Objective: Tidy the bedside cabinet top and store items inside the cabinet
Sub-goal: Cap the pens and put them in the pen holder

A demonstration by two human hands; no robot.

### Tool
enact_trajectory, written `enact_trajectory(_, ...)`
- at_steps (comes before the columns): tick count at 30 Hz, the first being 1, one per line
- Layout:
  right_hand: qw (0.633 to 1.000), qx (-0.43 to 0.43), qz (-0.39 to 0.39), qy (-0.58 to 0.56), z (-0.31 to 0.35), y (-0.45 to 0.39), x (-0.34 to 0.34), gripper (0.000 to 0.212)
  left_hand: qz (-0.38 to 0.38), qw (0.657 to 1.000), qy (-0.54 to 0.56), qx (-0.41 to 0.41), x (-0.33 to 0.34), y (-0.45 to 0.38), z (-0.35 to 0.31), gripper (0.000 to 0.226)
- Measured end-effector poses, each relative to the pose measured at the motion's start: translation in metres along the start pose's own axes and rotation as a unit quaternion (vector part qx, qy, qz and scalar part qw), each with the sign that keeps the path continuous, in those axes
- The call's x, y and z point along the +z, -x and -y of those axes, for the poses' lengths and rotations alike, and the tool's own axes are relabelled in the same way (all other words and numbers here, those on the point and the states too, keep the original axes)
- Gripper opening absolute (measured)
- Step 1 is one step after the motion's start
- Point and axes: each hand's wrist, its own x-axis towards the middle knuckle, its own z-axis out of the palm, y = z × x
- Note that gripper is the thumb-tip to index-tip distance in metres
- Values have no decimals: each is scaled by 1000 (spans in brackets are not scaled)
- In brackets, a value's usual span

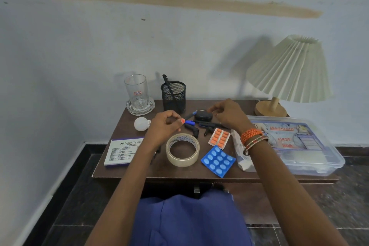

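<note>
On the brown cabinet top (139, 171) lie a tape roll (182, 153), an orange pill strip (219, 138), a blue pill strip (218, 161), a stamp pad box (123, 152), a white bulb (141, 124), a black case (203, 116) and dark pens (207, 125). My left hand (164, 126) pinches the near end of a blue pen (190, 115) between thumb and forefinger. Over the black case hovers my right hand (229, 116), its fingers loosely apart and holding nothing.
A glass (137, 91) on a crystal dish and a mesh pen holder (173, 96) stand at the back. A lamp (289, 72) is at the back right, a clear first aid box (299, 146) on the right. Cabinet doors (249, 195) sit below, behind my blue-clad knees.
</note>
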Motion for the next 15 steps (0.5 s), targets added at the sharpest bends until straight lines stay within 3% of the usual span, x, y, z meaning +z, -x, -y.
enact_trajectory(7, 992, 1, 37, 120, 1, 1, 39, 33, -73, 997, 22, -24, 12, 9, 10, 8)
enact_trajectory(15, 988, -10, 15, 150, 4, 0, 46, 24, -66, 996, 39, -52, 15, 13, 20, 5)
